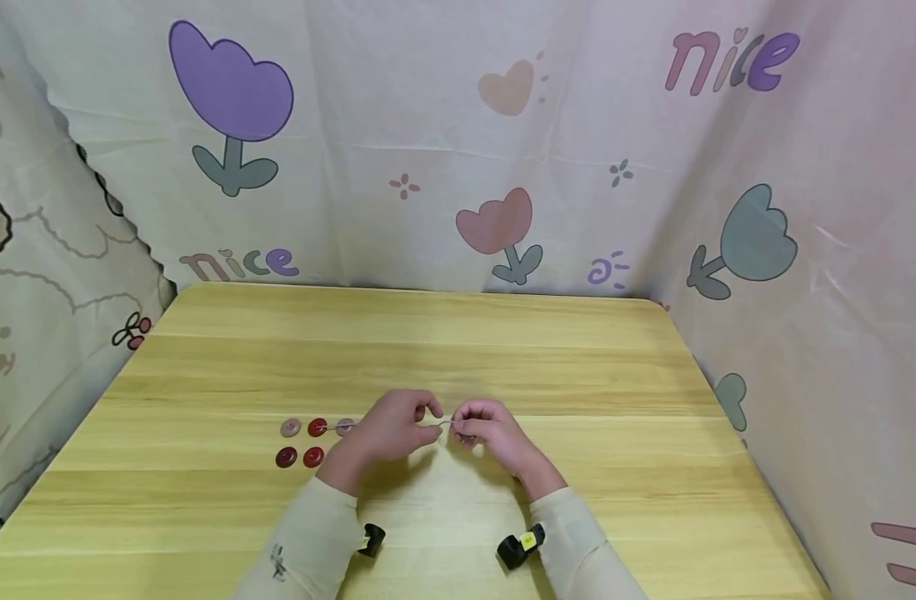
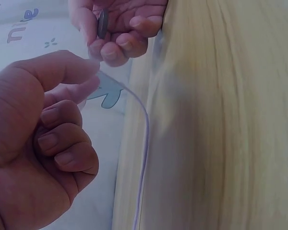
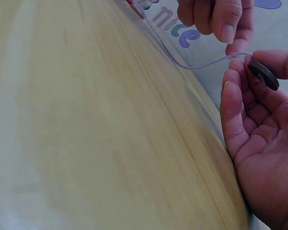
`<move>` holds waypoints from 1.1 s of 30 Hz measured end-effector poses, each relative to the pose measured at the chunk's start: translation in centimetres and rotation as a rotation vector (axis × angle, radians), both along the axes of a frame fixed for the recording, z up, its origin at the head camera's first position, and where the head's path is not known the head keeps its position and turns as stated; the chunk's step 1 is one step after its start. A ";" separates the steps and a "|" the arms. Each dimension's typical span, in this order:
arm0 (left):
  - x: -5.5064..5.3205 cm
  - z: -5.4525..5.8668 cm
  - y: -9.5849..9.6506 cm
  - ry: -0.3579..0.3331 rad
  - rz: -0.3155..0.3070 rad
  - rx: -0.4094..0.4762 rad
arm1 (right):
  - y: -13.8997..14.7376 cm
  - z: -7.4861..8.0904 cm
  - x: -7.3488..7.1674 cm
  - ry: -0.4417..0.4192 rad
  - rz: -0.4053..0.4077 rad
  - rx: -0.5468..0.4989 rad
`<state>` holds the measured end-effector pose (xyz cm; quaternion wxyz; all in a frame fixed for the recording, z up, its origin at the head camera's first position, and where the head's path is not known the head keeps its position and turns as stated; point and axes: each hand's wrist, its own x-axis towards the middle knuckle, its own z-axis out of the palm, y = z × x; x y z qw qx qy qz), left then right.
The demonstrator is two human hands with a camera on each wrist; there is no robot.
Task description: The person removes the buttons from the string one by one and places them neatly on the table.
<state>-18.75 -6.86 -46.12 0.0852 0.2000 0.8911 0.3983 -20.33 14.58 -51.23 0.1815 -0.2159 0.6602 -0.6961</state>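
My right hand [image 1: 495, 429] pinches a dark button [image 3: 263, 75] between thumb and forefinger, its other fingers loosely bent. A thin pale lilac string [image 3: 197, 66] reaches that button; whether it passes through a hole I cannot tell. Close by on the left, my left hand [image 1: 393, 425] has its thumb and forefinger apart at the string in the head view, its other fingers curled in. From there the string [image 2: 146, 129] sags in a loose curve toward the table. Its far end runs over or from a red button [image 1: 317, 427] left of the left hand.
More buttons lie at the left: a pink one [image 1: 290, 427], another pink one [image 1: 345, 427], a dark red one [image 1: 286, 457] and a red one [image 1: 313, 457]. The wooden table [image 1: 578, 358] meets patterned curtains [image 1: 397, 108] behind and at both sides.
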 end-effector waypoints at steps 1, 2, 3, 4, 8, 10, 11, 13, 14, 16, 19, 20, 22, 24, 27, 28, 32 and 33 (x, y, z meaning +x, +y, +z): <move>0.0 0.0 0.1 0.007 -0.003 -0.001 | 0.0 0.0 0.0 -0.001 -0.001 0.000; 0.0 0.1 0.2 0.010 -0.007 -0.002 | 0.0 0.0 0.0 -0.001 -0.002 0.001; 0.0 0.1 0.3 0.012 -0.010 -0.001 | 0.0 0.1 0.1 -0.002 -0.003 0.002; -0.1 0.1 0.4 0.020 -0.015 -0.002 | 0.0 0.1 0.1 -0.001 -0.004 0.002; -0.1 0.0 0.7 0.029 -0.040 0.008 | -0.1 0.2 0.1 -0.002 -0.002 0.000; -0.1 -0.1 0.8 0.040 -0.050 0.011 | -0.1 0.3 0.1 -0.001 0.001 0.001; -0.1 -0.1 0.8 0.043 -0.053 0.015 | -0.1 0.3 0.1 -0.001 0.003 0.002; -0.2 -0.2 0.8 0.046 -0.049 0.019 | -0.1 0.3 0.1 0.002 0.009 0.006; -0.2 -0.2 0.8 0.048 -0.045 0.022 | -0.1 0.3 0.1 0.003 0.013 0.009; -0.2 -0.1 0.7 0.049 -0.034 0.033 | 0.0 0.3 0.1 0.005 0.018 0.023; -0.1 0.0 0.7 0.049 -0.022 0.051 | 0.1 0.2 0.1 0.010 0.033 0.048; -0.1 0.1 0.7 0.052 -0.020 0.054 | 0.1 0.2 0.1 0.016 0.040 0.055; -0.2 0.1 0.7 0.055 -0.018 0.056 | 0.1 0.3 0.1 0.024 0.058 0.064; -0.2 0.2 0.7 0.055 -0.013 0.054 | 0.2 0.2 0.0 0.037 0.090 0.060; -0.1 0.4 0.6 0.042 0.002 0.057 | 0.3 0.2 0.0 0.042 0.140 0.042; -0.1 0.4 0.5 0.040 0.006 0.058 | 0.4 0.1 0.0 0.044 0.154 0.036; 0.0 0.7 0.5 0.048 0.012 0.064 | 0.4 0.0 -0.1 0.049 0.175 0.042; 0.0 0.7 0.4 0.053 0.011 0.066 | 0.4 -0.1 -0.1 0.052 0.171 0.051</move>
